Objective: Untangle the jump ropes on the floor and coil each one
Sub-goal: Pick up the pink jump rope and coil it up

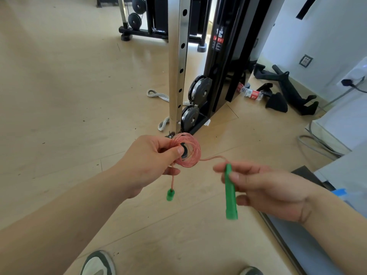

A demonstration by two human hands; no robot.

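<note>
The left hand (151, 161) pinched the pink rope (187, 153) between thumb and fingers. The rope was wound into a tight round coil and held in the air above the floor (59, 96). From under that hand a short end hung straight down with a green handle (170, 195) at its tip, well clear of the floor. A loose strand (212, 158) ran from the coil's right side across to the right hand (264, 187). That hand gripped a second handle (230, 192) between thumb and fingers, narrow end up and slightly tilted. The hands were apart, each clamped on its own part of the rope.

Behind the coil stood a steel post (178, 66) with holes down its face and black pulleys (199, 90) beside its foot. A grey cord (156, 94) lay on the floor by the post. Further right, near the wall, a bottle (251, 94) lay on its side beside black grips (288, 96). A shoe (98, 263) showed at the bottom edge.
</note>
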